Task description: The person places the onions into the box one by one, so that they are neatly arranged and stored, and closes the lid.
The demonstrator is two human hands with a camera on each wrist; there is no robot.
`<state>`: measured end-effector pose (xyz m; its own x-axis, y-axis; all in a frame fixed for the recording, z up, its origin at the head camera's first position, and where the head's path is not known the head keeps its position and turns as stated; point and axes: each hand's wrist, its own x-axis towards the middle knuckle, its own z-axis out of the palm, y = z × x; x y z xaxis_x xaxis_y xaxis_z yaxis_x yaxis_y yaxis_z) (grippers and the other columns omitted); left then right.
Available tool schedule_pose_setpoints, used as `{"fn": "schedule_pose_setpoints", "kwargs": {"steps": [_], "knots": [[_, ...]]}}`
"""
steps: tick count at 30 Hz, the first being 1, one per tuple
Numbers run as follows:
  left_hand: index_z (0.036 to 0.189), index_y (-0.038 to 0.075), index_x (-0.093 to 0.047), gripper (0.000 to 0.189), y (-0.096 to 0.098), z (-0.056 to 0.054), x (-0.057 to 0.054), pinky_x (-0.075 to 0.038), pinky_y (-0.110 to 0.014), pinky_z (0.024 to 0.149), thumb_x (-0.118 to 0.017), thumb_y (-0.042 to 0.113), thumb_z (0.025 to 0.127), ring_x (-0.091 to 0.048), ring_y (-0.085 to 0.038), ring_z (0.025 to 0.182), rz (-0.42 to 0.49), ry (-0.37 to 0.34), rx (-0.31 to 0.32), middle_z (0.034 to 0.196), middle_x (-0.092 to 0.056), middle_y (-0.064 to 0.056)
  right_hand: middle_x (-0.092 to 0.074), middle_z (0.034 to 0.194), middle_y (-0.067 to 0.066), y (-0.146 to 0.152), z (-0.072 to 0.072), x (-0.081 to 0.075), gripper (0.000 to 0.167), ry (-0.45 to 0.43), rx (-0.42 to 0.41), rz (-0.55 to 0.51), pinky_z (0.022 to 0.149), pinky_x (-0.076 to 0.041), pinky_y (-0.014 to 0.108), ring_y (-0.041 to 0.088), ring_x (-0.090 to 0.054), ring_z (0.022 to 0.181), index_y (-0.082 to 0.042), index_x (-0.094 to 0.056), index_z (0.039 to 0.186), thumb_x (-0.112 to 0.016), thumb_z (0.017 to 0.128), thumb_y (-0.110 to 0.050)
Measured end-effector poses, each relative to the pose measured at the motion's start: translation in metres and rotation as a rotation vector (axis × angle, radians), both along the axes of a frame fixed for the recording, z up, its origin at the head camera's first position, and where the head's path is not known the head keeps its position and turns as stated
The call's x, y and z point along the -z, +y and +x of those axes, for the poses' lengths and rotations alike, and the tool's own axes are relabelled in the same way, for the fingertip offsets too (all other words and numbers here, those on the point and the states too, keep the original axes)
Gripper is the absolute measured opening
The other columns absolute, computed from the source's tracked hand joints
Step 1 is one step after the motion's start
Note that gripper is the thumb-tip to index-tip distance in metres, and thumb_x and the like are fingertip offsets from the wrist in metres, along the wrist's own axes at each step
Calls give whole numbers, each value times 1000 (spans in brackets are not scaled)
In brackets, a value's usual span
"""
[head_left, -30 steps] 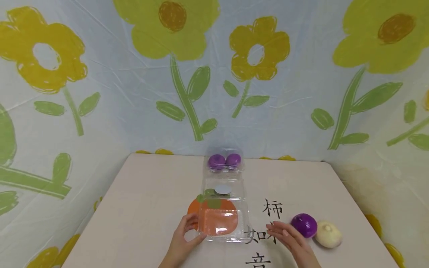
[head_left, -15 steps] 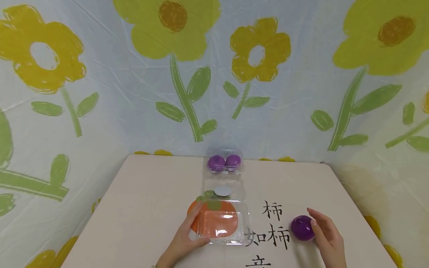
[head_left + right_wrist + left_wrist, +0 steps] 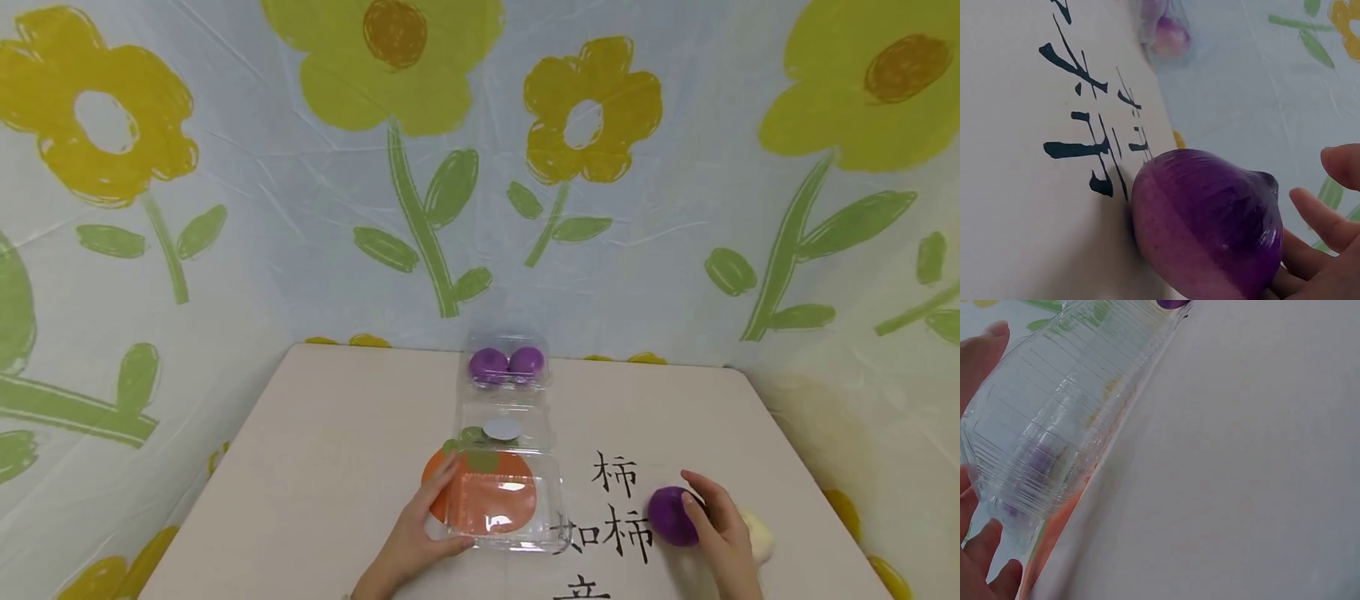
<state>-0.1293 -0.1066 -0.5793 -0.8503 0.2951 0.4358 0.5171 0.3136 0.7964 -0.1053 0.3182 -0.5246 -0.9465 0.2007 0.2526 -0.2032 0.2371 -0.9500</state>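
Observation:
A clear plastic clamshell container (image 3: 561, 492) lies unfolded on the table, two purple onions (image 3: 489, 367) in its far end. My left hand (image 3: 415, 521) is at its near left corner, thumb along the front edge and fingers spread along the left side. The left wrist view shows these fingers (image 3: 985, 544) close against the ribbed plastic. Another purple onion (image 3: 670, 517) sits on the table to the right. My right hand (image 3: 722, 525) is just right of it, its thumb appearing to touch it and its fingers fanned behind. Partly hidden by that hand is a white onion (image 3: 759, 537).
A pale tablecloth (image 3: 360, 417) bears an orange persimmon print (image 3: 435, 483) beneath the container and black characters (image 3: 628, 533) between container and onions. A white oval label (image 3: 502, 429) is on the container's middle. A flower-printed curtain (image 3: 645, 217) encloses the table's back and sides.
My right hand has moved right from beside the container to the loose onions, then slightly left against the purple one. My left hand's fingers have straightened along the container's left side.

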Motion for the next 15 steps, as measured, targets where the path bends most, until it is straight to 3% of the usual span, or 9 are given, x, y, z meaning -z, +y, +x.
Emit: {"fn": "schedule_pose_setpoints", "kwargs": {"steps": [4, 7, 15], "knots": [[151, 11, -41, 94, 1, 5, -15, -34, -35, 112, -91, 16, 70, -34, -36, 142, 21, 12, 10, 157, -34, -19, -53, 127, -22, -6, -1, 4, 40, -80, -9, 97, 94, -35, 3, -15, -44, 119, 8, -45, 137, -52, 103, -13], [150, 12, -42, 93, 1, 6, -19, -34, -34, 112, -90, 16, 71, -35, -36, 142, 20, 11, 15, 157, -34, -19, -53, 128, -20, -12, -4, 7, 41, -115, -9, 135, 93, -34, 2, -16, -44, 117, 4, -47, 138, -53, 104, -18], [150, 11, -41, 93, -2, -4, 9, -36, -39, 112, -90, 30, 73, -32, -26, 145, -4, 4, 0, 160, -31, -8, -55, 136, -2, -24, -11, 19, 43, -143, -75, 81, 94, -33, 3, -12, -44, 120, 1, -46, 140, -57, 102, -17]]}}
